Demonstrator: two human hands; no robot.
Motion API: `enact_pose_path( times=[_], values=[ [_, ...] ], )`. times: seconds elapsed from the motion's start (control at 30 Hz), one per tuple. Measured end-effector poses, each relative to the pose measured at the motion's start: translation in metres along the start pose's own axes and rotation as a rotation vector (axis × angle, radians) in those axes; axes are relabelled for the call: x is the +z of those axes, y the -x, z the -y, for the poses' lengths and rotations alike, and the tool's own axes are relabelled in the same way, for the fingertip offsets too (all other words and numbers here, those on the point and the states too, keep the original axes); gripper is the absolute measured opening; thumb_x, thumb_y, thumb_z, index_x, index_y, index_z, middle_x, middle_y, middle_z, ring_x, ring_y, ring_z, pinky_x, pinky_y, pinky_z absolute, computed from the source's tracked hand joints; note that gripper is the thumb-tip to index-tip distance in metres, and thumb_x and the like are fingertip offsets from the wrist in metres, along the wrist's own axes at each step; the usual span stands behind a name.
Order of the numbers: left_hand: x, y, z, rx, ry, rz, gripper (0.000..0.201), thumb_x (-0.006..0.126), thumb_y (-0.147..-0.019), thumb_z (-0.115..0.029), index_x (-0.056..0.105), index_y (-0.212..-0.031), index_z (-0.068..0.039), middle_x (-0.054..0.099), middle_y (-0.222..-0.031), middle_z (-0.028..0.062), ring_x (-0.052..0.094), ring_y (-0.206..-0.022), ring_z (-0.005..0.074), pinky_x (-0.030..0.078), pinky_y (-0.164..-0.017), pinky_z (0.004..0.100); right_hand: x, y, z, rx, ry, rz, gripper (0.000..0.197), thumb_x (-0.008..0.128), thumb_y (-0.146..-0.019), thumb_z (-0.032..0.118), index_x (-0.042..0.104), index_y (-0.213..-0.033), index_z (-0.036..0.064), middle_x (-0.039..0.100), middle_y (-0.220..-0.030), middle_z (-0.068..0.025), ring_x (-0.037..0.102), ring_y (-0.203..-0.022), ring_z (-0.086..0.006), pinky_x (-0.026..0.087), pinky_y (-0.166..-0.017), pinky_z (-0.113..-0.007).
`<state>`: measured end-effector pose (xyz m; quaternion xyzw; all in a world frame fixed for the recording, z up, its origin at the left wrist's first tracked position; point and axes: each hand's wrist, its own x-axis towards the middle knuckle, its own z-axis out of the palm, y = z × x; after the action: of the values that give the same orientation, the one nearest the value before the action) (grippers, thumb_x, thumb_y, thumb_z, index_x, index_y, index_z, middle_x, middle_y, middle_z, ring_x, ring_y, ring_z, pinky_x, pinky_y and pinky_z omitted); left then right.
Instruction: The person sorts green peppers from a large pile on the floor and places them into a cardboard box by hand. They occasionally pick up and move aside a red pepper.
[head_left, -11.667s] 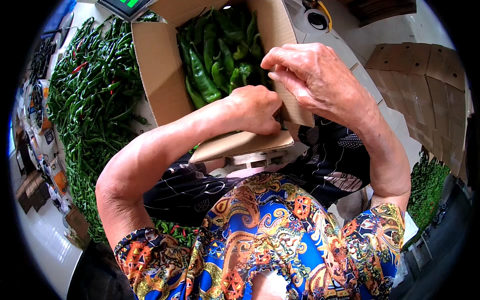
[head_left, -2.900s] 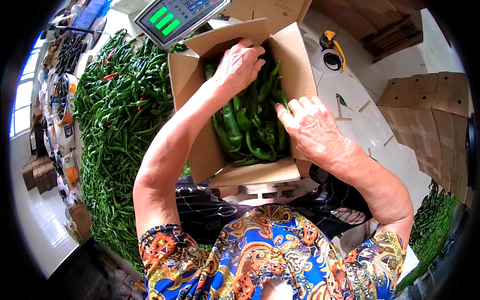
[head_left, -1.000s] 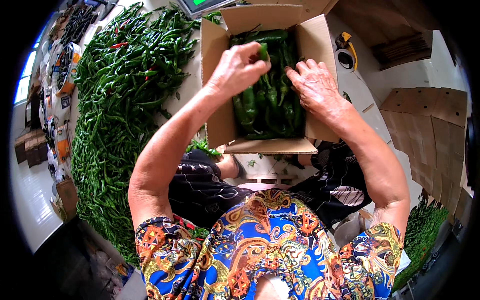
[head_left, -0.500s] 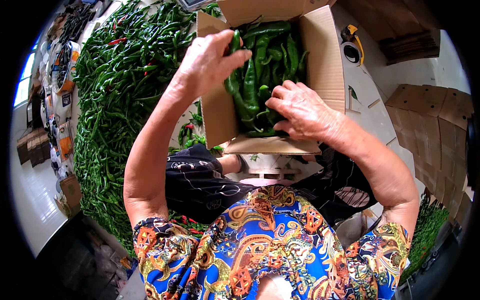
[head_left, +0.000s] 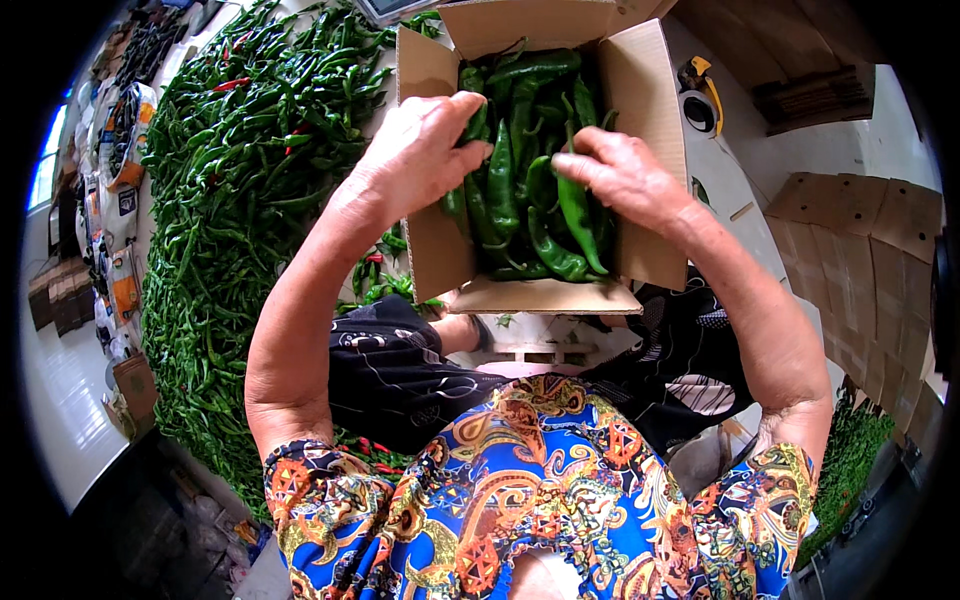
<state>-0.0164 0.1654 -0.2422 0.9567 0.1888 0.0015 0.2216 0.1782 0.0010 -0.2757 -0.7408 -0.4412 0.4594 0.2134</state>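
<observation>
An open cardboard box [head_left: 645, 130] stands in front of me, holding long green chili peppers [head_left: 503, 185] laid mostly lengthwise. At its left side my left hand [head_left: 425, 150] has thumb and fingers closed round a green pepper [head_left: 477, 128], whose lower part runs down along the box wall. My right hand [head_left: 625, 175] reaches over the right side. Its thumb and fingers pinch the upper part of a long, bright green pepper [head_left: 578, 215], which lies on top of the others with its lower end toward the near flap [head_left: 545, 295].
A large heap of green peppers [head_left: 230, 200] with a few red ones spreads to my left. On the right lie a yellow-handled tape dispenser [head_left: 703, 95] and stacked flattened cartons [head_left: 850, 240]. More peppers [head_left: 850, 480] are at the far lower right.
My right hand has moved up and away from the box's near end, and a bright green pepper now shows under it. My left hand has shifted slightly down along the left side.
</observation>
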Motion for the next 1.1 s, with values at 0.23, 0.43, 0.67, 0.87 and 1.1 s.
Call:
enact_pose_path(
  times=[0.23, 0.43, 0.67, 0.87, 1.1],
  values=[
    [0.045, 0.011, -0.019, -0.177, -0.298, 0.245, 0.039, 0.071, -0.09, -0.02, 0.054, -0.121, -0.002, 0.066, -0.091, 0.0225, 0.068, -0.087, 0.0438, 0.056, -0.073, 0.0524, 0.043, 0.009, -0.018, -0.335, 0.283, -0.209, 0.037, 0.075, -0.087, 0.023, 0.053, -0.102, -0.0025, 0.066, -0.094, -0.0292, 0.066, -0.09, -0.049, 0.055, -0.08, -0.054],
    [0.031, 0.023, -0.039, -0.156, -0.136, 0.34, 0.059, 0.074, -0.087, -0.02, 0.048, -0.138, -0.004, 0.065, -0.099, 0.0236, 0.067, -0.088, 0.0445, 0.055, -0.075, 0.0512, 0.039, 0.029, -0.012, -0.317, 0.414, -0.051, 0.042, 0.077, -0.083, 0.022, 0.055, -0.113, 0.0016, 0.064, -0.104, -0.0254, 0.065, -0.099, -0.0445, 0.054, -0.084, -0.053],
    [0.024, 0.034, -0.016, -0.098, -0.213, -0.451, 0.081, 0.082, -0.077, -0.009, 0.043, -0.148, -0.006, 0.045, -0.144, 0.0186, 0.045, -0.131, 0.0371, 0.04, -0.112, 0.0437, 0.02, 0.029, 0.0, -0.418, 0.741, -0.381, 0.068, 0.086, -0.076, 0.025, 0.054, -0.133, 0.0054, 0.055, -0.122, -0.0173, 0.055, -0.112, -0.0315, 0.051, -0.092, -0.046],
    [0.035, 0.059, 0.031, -0.626, 1.151, -0.128, 0.046, 0.074, -0.085, -0.019, 0.061, -0.122, 0.005, 0.068, -0.107, 0.0103, 0.062, -0.096, 0.0172, 0.051, -0.083, 0.0353, -0.055, 0.025, -0.044, -0.056, 0.191, -0.402, 0.06, 0.079, -0.083, 0.041, 0.061, -0.119, -0.0031, 0.071, -0.094, -0.0171, 0.068, -0.082, -0.0292, 0.055, -0.08, -0.04],
    [0.024, 0.071, -0.002, -0.667, 0.965, -0.059, 0.028, 0.065, -0.089, -0.024, 0.071, -0.098, 0.002, 0.068, -0.084, 0.0021, 0.058, -0.077, 0.01, 0.048, -0.071, 0.0283, -0.048, 0.045, -0.04, 0.107, -0.052, -0.247, 0.039, 0.07, -0.086, 0.036, 0.066, -0.078, -0.002, 0.064, -0.069, -0.0071, 0.06, -0.062, -0.0135, 0.049, -0.056, -0.033]
  ],
)
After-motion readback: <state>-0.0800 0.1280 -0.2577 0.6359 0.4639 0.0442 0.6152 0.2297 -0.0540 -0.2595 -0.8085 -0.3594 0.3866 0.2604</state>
